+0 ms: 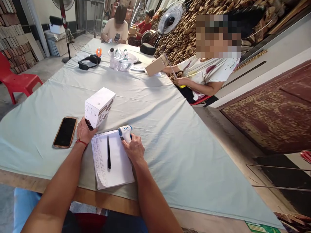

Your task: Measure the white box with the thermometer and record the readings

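My left hand (84,132) is closed around the lower end of a white printed box (99,105), which stands tilted just above or on the cloth. In my right hand (134,148) is a white and blue infrared thermometer (125,132), gripped by its handle at the top right of a paper pad. The pad (121,168) lies between my forearms, with handwriting down its left side. A black pen (108,153) rests on the sheet. Left of my left hand lies a smartphone (64,132) in an orange-edged case, screen dark.
A pale green cloth covers the table (184,155). Farther back are black headphones (89,62), a clear basin (122,61) of plastic bottles and a black case (147,49). A person (206,71) at the right holds a cardboard box (156,65). Other people sit beyond.
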The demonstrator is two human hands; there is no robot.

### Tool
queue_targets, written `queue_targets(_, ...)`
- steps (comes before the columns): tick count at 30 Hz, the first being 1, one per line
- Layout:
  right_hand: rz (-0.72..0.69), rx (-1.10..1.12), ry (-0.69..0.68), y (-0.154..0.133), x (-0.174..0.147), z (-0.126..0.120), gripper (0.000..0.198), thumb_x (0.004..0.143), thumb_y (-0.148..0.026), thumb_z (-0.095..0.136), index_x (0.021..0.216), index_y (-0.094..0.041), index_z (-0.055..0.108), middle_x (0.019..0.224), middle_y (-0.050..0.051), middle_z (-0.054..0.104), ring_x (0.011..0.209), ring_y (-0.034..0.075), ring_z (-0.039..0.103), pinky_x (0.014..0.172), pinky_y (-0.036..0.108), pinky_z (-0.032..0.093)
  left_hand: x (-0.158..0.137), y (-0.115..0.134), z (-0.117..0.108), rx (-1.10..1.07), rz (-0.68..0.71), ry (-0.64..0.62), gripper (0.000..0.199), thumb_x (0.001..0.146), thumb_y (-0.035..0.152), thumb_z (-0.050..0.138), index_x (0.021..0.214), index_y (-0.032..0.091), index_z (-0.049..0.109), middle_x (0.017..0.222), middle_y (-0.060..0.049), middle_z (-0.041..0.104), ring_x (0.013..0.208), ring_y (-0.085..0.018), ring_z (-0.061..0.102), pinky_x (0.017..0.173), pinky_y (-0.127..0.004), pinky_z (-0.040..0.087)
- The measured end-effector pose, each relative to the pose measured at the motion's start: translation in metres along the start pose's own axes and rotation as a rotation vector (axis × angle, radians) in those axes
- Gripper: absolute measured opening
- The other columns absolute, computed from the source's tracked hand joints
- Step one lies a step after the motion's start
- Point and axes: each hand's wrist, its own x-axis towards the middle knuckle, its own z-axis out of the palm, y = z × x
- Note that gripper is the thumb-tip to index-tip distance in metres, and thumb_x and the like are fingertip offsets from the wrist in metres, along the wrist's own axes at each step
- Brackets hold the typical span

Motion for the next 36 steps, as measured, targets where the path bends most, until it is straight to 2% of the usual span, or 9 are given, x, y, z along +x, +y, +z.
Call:
queue_targets(2,-0.017,0.230,0.072,-0.001,0.000,0.002,0.044,0.076,-0.034,0.062,0.116,-0.016,0.063,0.113,0.014,0.063,0.104,0.027,0.059,0.086,0.037,0.047,0.000,0.002,-0.006,-0.144,-0.029,0.007,0.068,0.056,0.028,0.079,0.117,0.017,0.052,0.110,-0.012,0.065,0.107,-0.032,0.062,0.095,-0.048,0.050)
queue_targets(5,-0.038,0.727,0.118,-0.008,-0.004,0.004,0.043,0.073,-0.044,0.064,0.107,-0.018,0.064,0.096,0.006,0.065,0.085,0.021,0.059,0.076,0.033,0.047,-0.002,0.005,-0.018,-0.457,-0.074,-0.068,0.052,0.064,0.032,0.068,0.111,0.018,0.052,0.108,-0.009,0.067,0.103,-0.027,0.065,0.091,-0.042,0.053)
queue_targets(8,-0.028,1.147,-0.069,-0.020,-0.014,0.005,0.036,0.075,-0.050,0.061,0.093,-0.019,0.064,0.072,0.000,0.060,0.063,0.015,0.051,0.059,0.028,0.040,-0.005,0.012,-0.029,-0.569,-0.095,-0.177,0.050,0.067,0.034,0.065,0.113,0.018,0.053,0.110,-0.008,0.069,0.106,-0.026,0.066,0.092,-0.042,0.053)
queue_targets(11,-0.047,1.340,-0.250,-0.032,-0.023,0.004,0.029,0.073,-0.048,0.063,0.080,-0.020,0.062,0.066,-0.001,0.057,0.057,0.013,0.046,0.055,0.027,0.035,-0.008,0.022,-0.034,-0.445,-0.083,-0.248,0.056,0.066,0.040,0.074,0.114,0.020,0.053,0.110,-0.007,0.071,0.102,-0.027,0.067,0.088,-0.041,0.054)
queue_targets(16,-0.154,1.331,-0.250,-0.044,-0.030,-0.002,0.030,0.073,-0.049,0.066,0.070,-0.020,0.060,0.063,-0.001,0.054,0.060,0.013,0.044,0.060,0.028,0.036,-0.015,0.026,-0.031,-0.330,-0.034,-0.264,0.059,0.069,0.051,0.077,0.115,0.021,0.055,0.110,-0.007,0.072,0.098,-0.026,0.068,0.084,-0.039,0.055)
queue_targets(20,-0.251,1.285,-0.255,-0.051,-0.032,-0.006,0.038,0.073,-0.058,0.068,0.071,-0.021,0.060,0.065,-0.001,0.054,0.063,0.015,0.044,0.063,0.029,0.038,-0.017,0.021,-0.028,-0.327,0.053,-0.270,0.063,0.070,0.050,0.078,0.121,0.021,0.054,0.112,-0.007,0.071,0.101,-0.025,0.068,0.085,-0.037,0.055)
queue_targets(24,-0.245,1.291,-0.290,-0.055,-0.031,-0.005,0.042,0.072,-0.062,0.069,0.073,-0.021,0.059,0.065,-0.002,0.051,0.061,0.013,0.040,0.060,0.028,0.035,-0.016,0.019,-0.027,-0.334,0.123,-0.279,0.068,0.067,0.047,0.080,0.124,0.021,0.053,0.112,-0.008,0.070,0.100,-0.026,0.067,0.084,-0.037,0.055)
queue_targets(30,-0.206,1.327,-0.317,-0.057,-0.030,-0.001,0.040,0.075,-0.060,0.066,0.076,-0.021,0.057,0.066,-0.002,0.050,0.061,0.013,0.039,0.061,0.028,0.035,-0.016,0.021,-0.027,-0.329,0.179,-0.297,0.068,0.071,0.048,0.077,0.127,0.020,0.051,0.113,-0.009,0.068,0.099,-0.026,0.066,0.083,-0.038,0.055)
queue_targets(36,-0.247,1.335,-0.314,-0.056,-0.031,-0.001,0.038,0.079,-0.057,0.064,0.071,-0.021,0.056,0.066,-0.002,0.049,0.062,0.013,0.040,0.062,0.029,0.035,-0.016,0.021,-0.028,-0.333,0.184,-0.313,0.067,0.072,0.048,0.077,0.127,0.019,0.052,0.111,-0.009,0.068,0.097,-0.025,0.067,0.082,-0.037,0.055)
